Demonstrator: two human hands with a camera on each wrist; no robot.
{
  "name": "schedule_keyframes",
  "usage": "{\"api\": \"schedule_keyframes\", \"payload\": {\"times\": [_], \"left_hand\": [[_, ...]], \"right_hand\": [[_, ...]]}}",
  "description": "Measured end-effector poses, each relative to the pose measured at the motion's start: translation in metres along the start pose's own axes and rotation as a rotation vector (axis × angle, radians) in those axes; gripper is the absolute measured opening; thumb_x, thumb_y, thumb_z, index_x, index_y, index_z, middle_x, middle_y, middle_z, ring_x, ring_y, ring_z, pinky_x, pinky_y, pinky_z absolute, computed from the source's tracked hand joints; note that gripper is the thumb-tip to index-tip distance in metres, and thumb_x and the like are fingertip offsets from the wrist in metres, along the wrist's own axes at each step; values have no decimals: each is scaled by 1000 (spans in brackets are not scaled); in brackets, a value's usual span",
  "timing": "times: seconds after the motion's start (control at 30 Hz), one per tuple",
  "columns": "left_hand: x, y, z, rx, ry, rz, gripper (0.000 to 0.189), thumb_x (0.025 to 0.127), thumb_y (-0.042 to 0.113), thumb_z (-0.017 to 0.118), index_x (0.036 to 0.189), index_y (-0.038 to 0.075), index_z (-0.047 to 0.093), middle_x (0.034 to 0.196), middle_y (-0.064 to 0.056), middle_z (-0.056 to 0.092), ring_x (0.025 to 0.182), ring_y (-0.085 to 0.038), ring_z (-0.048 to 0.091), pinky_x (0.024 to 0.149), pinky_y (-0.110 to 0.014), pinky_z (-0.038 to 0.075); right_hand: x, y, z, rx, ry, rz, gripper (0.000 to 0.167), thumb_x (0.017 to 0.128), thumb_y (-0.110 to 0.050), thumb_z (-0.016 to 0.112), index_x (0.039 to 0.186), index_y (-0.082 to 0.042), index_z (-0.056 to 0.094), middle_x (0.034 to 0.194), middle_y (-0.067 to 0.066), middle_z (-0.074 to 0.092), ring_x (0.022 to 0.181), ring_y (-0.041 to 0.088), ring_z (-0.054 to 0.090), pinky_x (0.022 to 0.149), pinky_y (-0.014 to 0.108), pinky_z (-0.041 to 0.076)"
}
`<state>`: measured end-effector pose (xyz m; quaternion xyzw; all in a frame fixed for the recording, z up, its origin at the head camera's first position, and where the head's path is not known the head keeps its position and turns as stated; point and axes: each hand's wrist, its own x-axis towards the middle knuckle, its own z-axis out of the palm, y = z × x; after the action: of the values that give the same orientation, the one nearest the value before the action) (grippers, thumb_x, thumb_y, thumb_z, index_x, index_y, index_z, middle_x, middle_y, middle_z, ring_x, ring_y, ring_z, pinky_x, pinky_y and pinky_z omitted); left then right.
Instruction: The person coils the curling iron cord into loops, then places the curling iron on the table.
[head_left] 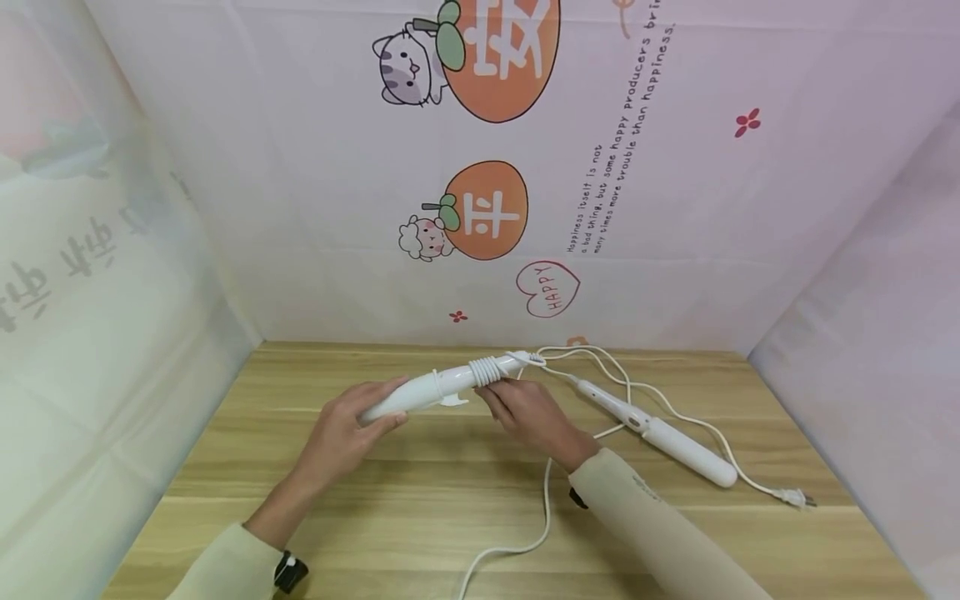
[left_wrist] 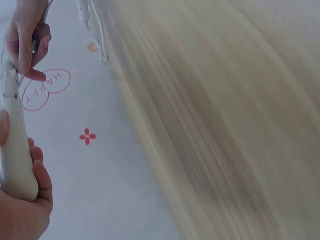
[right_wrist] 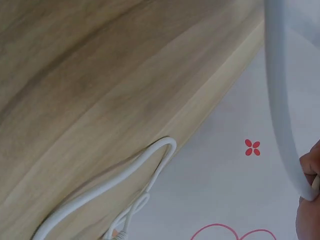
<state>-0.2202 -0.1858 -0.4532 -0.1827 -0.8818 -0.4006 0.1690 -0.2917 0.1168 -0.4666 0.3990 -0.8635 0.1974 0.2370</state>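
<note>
My left hand (head_left: 347,429) grips the thick end of a white hair iron (head_left: 420,393), holding it tilted over the table with its cord end up to the right. White cord (head_left: 486,372) is wound in several tight turns round the slimmer part of the iron. Right below those turns, my right hand (head_left: 531,414) pinches the cord. In the right wrist view a stretch of the cord (right_wrist: 276,95) comes down into the fingers (right_wrist: 311,162). A small white tab (head_left: 453,400) sticks out under the iron's body.
A second white hair iron (head_left: 686,450) lies on the wooden table (head_left: 420,517) to the right. Its cord loops behind it to a plug (head_left: 793,497). Loose cord (head_left: 546,500) trails to the front edge. A printed cloth (head_left: 330,250) hangs at the back and sides.
</note>
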Motion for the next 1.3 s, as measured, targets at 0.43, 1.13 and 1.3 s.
{"api": "schedule_keyframes", "payload": {"times": [0.43, 1.13, 1.3], "left_hand": [[2, 1, 5, 138, 138, -2, 57, 90, 13, 90, 144, 16, 73, 128, -16, 78, 109, -37, 73, 85, -55, 58], [-7, -11, -16, 346, -3, 224, 57, 86, 14, 93, 140, 16, 75, 124, -14, 79, 109, -32, 73, 88, -50, 64], [-10, -14, -24, 294, -89, 288, 55, 87, 16, 91, 140, 17, 75, 126, -10, 80, 111, -29, 73, 88, -50, 64]], "right_hand": [[0, -7, -12, 111, -119, -7, 10, 109, -13, 67, 101, -8, 71, 76, -6, 62, 68, 2, 51, 60, 21, 46], [16, -3, -30, -119, 63, -201, 13, 98, -16, 81, 105, -15, 72, 87, -6, 74, 61, 5, 53, 53, 26, 46], [15, 0, -27, -153, 50, -237, 14, 97, -19, 82, 107, -17, 73, 94, -8, 77, 66, 7, 65, 56, 29, 52]]}}
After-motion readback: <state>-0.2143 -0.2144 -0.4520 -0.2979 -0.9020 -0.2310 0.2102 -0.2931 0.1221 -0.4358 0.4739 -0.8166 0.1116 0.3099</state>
